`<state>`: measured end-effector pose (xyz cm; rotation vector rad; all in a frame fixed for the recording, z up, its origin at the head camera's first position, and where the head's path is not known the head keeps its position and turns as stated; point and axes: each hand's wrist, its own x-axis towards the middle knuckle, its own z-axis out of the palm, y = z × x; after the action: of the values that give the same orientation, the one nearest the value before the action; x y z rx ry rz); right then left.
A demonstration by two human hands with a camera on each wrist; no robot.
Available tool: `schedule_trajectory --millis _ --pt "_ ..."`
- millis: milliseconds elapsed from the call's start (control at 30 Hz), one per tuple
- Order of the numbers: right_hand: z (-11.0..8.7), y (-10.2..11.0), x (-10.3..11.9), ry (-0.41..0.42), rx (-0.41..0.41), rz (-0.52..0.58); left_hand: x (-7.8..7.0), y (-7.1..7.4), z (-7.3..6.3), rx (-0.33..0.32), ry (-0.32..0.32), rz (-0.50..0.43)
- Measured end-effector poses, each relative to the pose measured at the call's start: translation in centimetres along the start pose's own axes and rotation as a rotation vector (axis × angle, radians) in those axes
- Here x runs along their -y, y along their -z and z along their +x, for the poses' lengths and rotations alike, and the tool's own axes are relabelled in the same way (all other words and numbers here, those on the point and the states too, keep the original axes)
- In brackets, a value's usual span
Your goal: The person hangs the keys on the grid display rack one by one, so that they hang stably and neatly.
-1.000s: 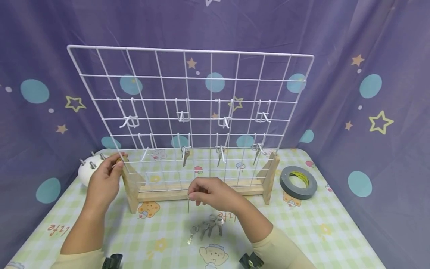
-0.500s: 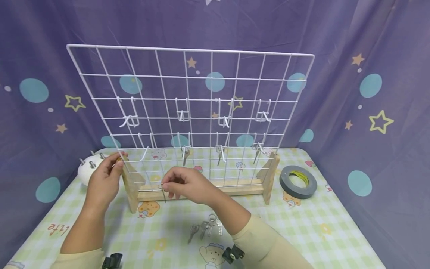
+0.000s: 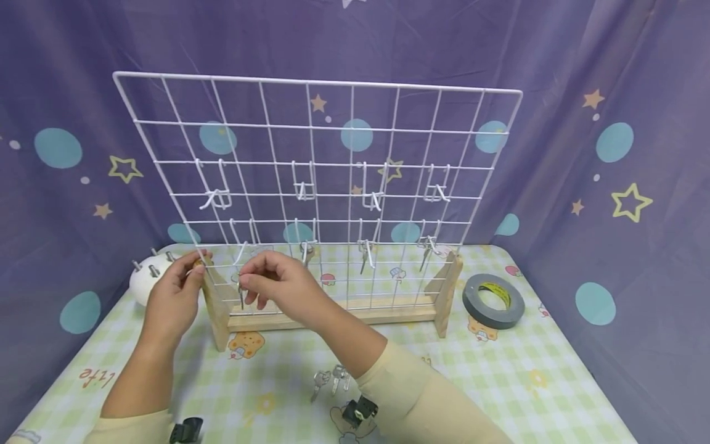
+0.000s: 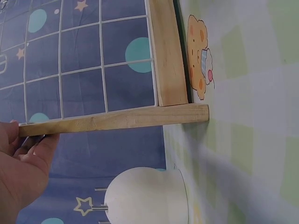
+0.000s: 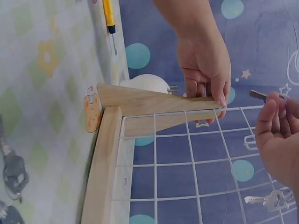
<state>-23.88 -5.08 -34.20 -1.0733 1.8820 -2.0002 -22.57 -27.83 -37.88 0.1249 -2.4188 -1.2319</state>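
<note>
A white wire grid rack (image 3: 388, 129) stands in a wooden base (image 3: 355, 317), with two rows of white hooks. My left hand (image 3: 173, 302) grips the top of the left wooden side support (image 3: 216, 311). Between thumb and fingers, my right hand (image 3: 285, 288) pinches a key (image 3: 241, 298) that points downward, just below the lower-left hook (image 3: 240, 253). In the right wrist view the key's blade (image 5: 258, 95) sticks out past the fingertips. Keys hang on the other lower hooks, including one at the right (image 3: 426, 259); my right hand partly covers the nearest.
Several loose keys (image 3: 320, 380) lie on the checked tablecloth, partly hidden by my right sleeve. A roll of grey tape (image 3: 473, 310) lies at the right. Behind my left hand sits a white rounded object with metal pegs (image 3: 143, 282). The right wrist view shows a yellow-handled screwdriver (image 5: 109, 14).
My right hand has carried the key left and up, from above the loose keys to beneath the lower-left hook. The left hand keeps its hold on the wooden support.
</note>
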Motion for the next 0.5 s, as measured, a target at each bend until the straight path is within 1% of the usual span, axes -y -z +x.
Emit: schedule_trajectory --millis 133,500 --pt "0.6 -0.2 0.1 -0.002 -0.038 0.024 0.0 0.0 0.0 0.003 -0.006 0.0" --pt "1.7 -0.4 -0.4 -0.081 -0.116 0.043 0.2 -0.1 0.1 -0.003 -0.016 -0.016"
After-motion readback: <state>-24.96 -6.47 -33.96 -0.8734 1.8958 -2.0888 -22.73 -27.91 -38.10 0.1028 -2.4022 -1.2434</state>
